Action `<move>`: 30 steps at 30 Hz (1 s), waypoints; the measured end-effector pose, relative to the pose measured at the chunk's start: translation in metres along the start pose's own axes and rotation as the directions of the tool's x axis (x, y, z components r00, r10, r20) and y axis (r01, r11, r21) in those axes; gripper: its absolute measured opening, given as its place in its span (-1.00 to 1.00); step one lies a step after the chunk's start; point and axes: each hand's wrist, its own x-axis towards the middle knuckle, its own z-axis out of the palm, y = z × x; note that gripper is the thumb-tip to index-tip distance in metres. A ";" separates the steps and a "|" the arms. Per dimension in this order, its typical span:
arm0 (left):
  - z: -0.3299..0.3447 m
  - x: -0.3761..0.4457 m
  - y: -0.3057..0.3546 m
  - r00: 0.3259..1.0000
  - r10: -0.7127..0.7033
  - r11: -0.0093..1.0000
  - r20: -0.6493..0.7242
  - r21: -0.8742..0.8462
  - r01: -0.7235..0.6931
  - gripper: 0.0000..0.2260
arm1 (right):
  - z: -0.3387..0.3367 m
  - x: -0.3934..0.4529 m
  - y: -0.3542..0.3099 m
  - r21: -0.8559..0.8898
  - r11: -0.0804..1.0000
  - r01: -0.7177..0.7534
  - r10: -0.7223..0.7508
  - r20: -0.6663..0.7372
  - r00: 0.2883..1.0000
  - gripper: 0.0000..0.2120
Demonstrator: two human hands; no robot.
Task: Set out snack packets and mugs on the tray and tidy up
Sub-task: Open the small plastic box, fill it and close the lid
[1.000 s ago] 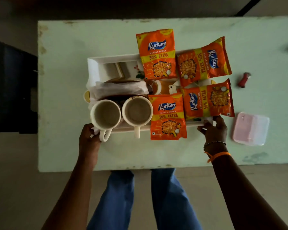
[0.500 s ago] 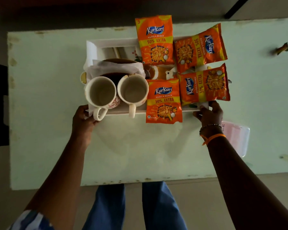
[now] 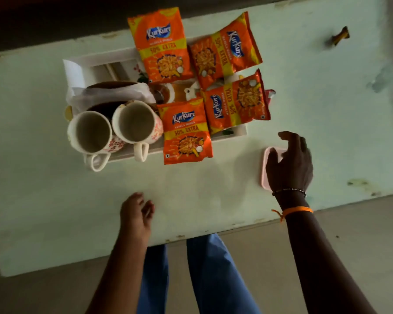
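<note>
A white tray [image 3: 93, 61] stands on the pale green table [image 3: 213, 200]. Several orange Kurkure snack packets [image 3: 186, 132] cover its right half, and two white mugs [image 3: 91, 132] [image 3: 135, 125] stand empty at its near left corner, handles toward me. My left hand [image 3: 135, 215] hovers over the table below the tray, fingers loosely curled, holding nothing. My right hand [image 3: 289, 164] is spread above a pink lidded box [image 3: 270, 159] to the right of the tray; contact is unclear.
A white cloth or paper [image 3: 114, 94] and dark dishes lie in the tray behind the mugs. A small brown object [image 3: 339, 37] lies at the far right of the table. My blue-trousered legs [image 3: 204, 279] show below the near table edge.
Both hands have let go of the tray's near edge. The left drew back toward me; the right moved right over the pink box. The tray now rests farther back on the table.
</note>
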 end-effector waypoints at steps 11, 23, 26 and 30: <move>0.098 -0.082 -0.061 0.814 -0.104 0.821 0.572 0.511 -0.255 -0.91 | -0.013 0.028 0.038 -0.148 0.946 -0.287 0.323 0.414 0.851 -0.42; 0.092 -0.081 -0.040 0.666 -0.149 0.917 0.731 0.354 -0.183 -0.44 | -0.050 -0.058 0.006 0.633 0.424 -0.648 0.009 0.713 0.701 -0.62; 0.080 -0.087 -0.035 0.635 -0.068 0.878 0.769 0.348 -0.328 -0.40 | -0.055 -0.076 0.001 0.619 0.607 -0.499 -0.059 0.661 0.748 -0.59; 0.070 -0.093 -0.036 0.622 0.002 0.856 0.783 0.320 -0.405 -0.33 | -0.058 -0.087 -0.004 0.676 0.612 -0.410 -0.163 0.615 0.771 -0.77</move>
